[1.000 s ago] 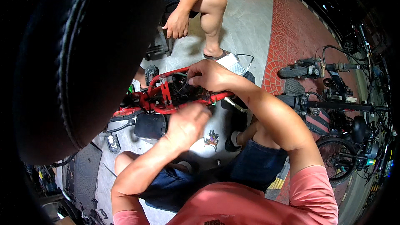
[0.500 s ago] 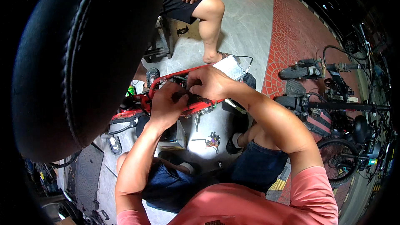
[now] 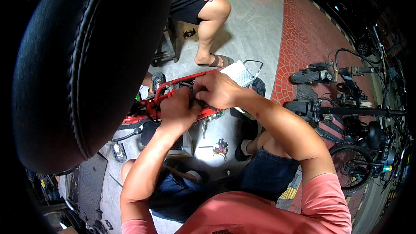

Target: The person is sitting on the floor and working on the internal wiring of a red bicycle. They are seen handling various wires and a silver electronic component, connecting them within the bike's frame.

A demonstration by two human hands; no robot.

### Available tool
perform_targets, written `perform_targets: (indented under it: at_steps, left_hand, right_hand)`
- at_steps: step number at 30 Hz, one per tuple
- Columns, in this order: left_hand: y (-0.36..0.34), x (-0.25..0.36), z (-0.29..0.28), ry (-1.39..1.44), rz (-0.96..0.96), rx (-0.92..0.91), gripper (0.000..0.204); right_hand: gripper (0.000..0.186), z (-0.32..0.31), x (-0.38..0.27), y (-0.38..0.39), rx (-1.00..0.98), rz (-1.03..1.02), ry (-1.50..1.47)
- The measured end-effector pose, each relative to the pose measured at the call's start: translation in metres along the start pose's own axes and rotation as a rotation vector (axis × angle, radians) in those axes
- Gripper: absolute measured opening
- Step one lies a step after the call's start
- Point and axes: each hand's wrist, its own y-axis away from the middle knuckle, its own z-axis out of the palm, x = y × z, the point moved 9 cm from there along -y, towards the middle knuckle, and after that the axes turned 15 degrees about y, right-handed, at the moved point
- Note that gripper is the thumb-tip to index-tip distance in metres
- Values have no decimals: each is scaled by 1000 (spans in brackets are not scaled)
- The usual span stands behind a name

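Observation:
Both my hands work close together over the red frame (image 3: pixel 186 78) of a small bike or scooter. My left hand (image 3: pixel 178 110) is closed, back upward, its fingers curled down into the frame's open middle. Just right of it, my right hand (image 3: pixel 217 90) is bent in a pinch, the fingertips almost meeting the left ones. Whatever lies between the fingertips is hidden by the hands. Dark parts and wiring show inside the frame around them.
A big black stitched seat (image 3: pixel 52 69) fills the left side. Across from me are a person's bare leg (image 3: pixel 210 26) and sandal (image 3: pixel 223 60). A silvery box (image 3: pixel 237 73) adjoins the frame. Small hardware (image 3: pixel 221 147) lies on the floor. Parked bikes (image 3: pixel 346 164) line the right.
My left hand has shifted slightly right and curled tighter, toward the right hand. The right hand stays nearly in place. The other person's foot has moved left.

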Motion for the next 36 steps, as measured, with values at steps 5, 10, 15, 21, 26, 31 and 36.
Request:
perform_targets:
  at_steps: [5, 10, 15, 21, 26, 31, 36]
  left_hand:
    - [-1, -2, 10, -183, 205, 136, 27]
    - [-6, -9, 14, -251, 69, 153, 23]
    - [1, -18, 12, 228, 44, 19, 16]
    - [-6, -44, 16, 578, -67, -292, 27]
    - [-8, -55, 14, 906, -331, -338, 15]
    - [-7, -67, 11, 1019, -414, -320, 9]
    - [-5, -68, 5, 1056, -427, -198, 8]
  right_hand:
    - [23, 1, -4, -3, -13, -8, 71]
    - [19, -1, -12, 1, -29, -25, 50]
    - [18, 2, -4, 4, 58, -34, -35]
    - [19, -8, -23, 5, 194, -160, 14]
    - [18, -8, -29, 13, 319, -253, 161]
    - [18, -10, -33, 14, 367, -297, 134]
    - [17, -8, -27, 9, 260, -224, 103]
